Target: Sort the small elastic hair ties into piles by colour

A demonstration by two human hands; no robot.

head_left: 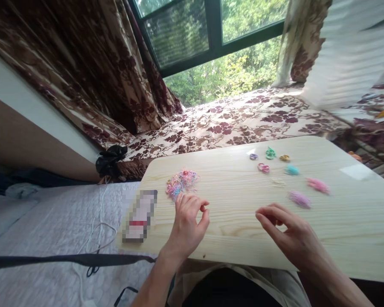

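Left hand [188, 221] pinches at a mixed band pile [181, 182] just beyond it; right hand [288, 230] loosely curled, empty; several sorted colour clusters [300, 198] beyond it on the tabletop [237, 230].

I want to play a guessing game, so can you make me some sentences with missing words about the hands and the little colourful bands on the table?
1. The mixed pile of bands lies just beyond the ____ hand.
2. The right hand rests on the ____ table.
3. Next to the pink sorted bunch lies a ____ one, nearer the right hand.

Missing words: left; wooden; purple
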